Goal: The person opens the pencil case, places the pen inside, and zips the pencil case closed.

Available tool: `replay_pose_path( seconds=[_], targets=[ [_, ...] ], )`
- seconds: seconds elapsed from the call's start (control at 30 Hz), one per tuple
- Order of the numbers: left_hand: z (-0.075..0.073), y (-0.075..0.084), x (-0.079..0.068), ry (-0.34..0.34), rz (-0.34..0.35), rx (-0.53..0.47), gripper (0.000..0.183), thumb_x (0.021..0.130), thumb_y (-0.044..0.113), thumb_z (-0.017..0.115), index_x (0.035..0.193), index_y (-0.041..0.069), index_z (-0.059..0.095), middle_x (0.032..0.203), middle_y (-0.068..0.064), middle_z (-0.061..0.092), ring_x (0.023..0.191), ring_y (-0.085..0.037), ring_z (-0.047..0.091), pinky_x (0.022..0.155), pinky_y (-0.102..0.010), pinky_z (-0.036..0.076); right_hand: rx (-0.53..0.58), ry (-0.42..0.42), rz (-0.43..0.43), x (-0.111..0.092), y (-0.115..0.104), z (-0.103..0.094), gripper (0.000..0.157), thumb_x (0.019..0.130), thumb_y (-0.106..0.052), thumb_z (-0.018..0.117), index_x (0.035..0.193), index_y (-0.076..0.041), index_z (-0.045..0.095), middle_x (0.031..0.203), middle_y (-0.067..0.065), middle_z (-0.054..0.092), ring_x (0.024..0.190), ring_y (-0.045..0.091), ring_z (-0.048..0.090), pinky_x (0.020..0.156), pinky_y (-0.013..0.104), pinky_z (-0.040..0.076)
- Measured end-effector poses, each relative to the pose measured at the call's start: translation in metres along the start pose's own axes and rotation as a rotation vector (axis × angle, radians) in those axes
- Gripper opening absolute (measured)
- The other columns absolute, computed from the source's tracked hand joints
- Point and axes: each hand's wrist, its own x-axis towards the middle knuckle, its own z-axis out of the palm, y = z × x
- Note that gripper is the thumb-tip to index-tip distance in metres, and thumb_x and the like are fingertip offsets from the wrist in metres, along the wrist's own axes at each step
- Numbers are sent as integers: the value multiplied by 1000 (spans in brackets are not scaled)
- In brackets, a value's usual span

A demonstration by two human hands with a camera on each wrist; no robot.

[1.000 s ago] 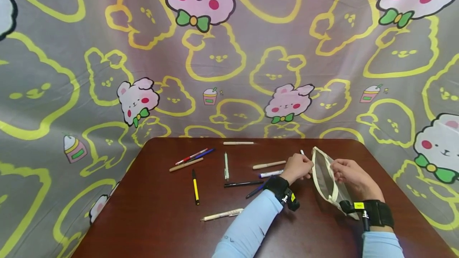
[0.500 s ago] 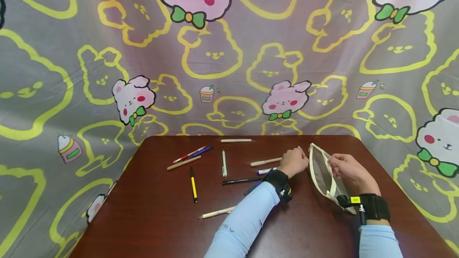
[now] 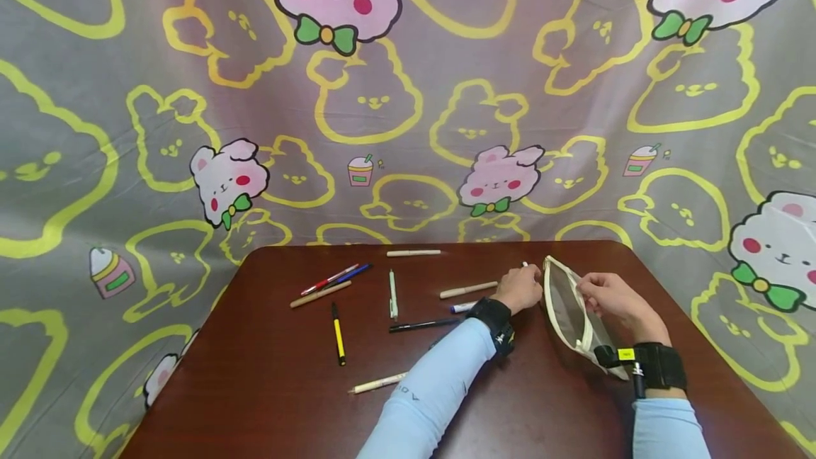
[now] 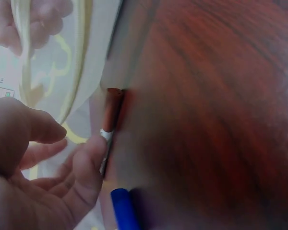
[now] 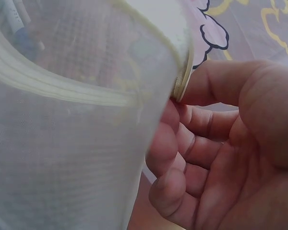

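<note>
My left hand (image 3: 519,289) is low over the table beside the pouch's left side. In the left wrist view its fingertips are at a white marker with a red-brown cap (image 4: 113,111), while the thumb stands apart from them. Only that marker's white end shows past the hand in the head view. My right hand (image 3: 613,296) pinches the rim of a pale mesh zipper pouch (image 3: 566,299) between thumb and fingers. The pouch's mouth gapes toward the left hand. A white pen with a blue part (image 5: 24,40) shows behind the mesh in the right wrist view.
Several pens lie across the brown table (image 3: 255,388): a yellow-black pen (image 3: 338,333), a black pen (image 3: 421,325), a mint pen (image 3: 392,295), a beige pen (image 3: 468,290), a red pen (image 3: 329,279). A blue-capped marker (image 4: 124,208) lies near the left hand. A patterned cloth hangs behind.
My left hand has drawn slightly away from the pouch's mouth and come down over the white marker. The right hand keeps its pinch on the pouch. The head view has shifted a little.
</note>
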Motion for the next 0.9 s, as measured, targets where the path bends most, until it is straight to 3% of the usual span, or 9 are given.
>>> replay_pose_path(
  seconds=[0.13,0.23,0.37,0.5,0.73,0.9],
  targets=[
    [7,2,4,-1,24,11,30,91,19,57,119,27,65,105,4,71,78,-12,62,59,-23,42,4,-6,-3,-1,-1,-2,21,100,-14,47,101,5,57,69,2,53,60,14,51,54,31,46],
    [9,5,4,10,19,75,17,89,19,59,103,23,69,97,1,71,78,-13,65,58,-24,44,0,-7,-18,1,-1,-1,21,100,-14,48,100,5,57,67,1,53,59,13,51,53,31,46],
    [12,9,2,-24,-12,162,5,88,22,63,89,20,67,90,-1,70,75,-16,66,55,-26,46,-22,3,-15,1,0,0,21,100,-13,48,98,5,58,66,0,53,58,13,51,54,31,46],
    [14,10,-1,-47,-25,208,9,88,23,63,89,18,70,93,-3,71,76,-18,67,55,-29,47,-33,15,7,1,1,0,21,100,-14,48,98,4,58,68,0,52,60,14,54,54,33,48],
    [15,9,-3,-54,-48,205,8,86,24,66,83,17,70,91,-1,73,71,-17,66,52,-31,46,-26,18,-15,2,2,0,21,99,-13,49,97,6,57,67,-1,53,59,13,54,53,31,48],
    [18,11,-4,-44,-30,292,8,83,27,70,88,21,73,96,-1,74,76,-18,68,54,-31,49,-27,18,-2,2,1,1,21,99,-13,48,97,5,58,67,-1,53,59,13,54,53,30,47]
  ],
)
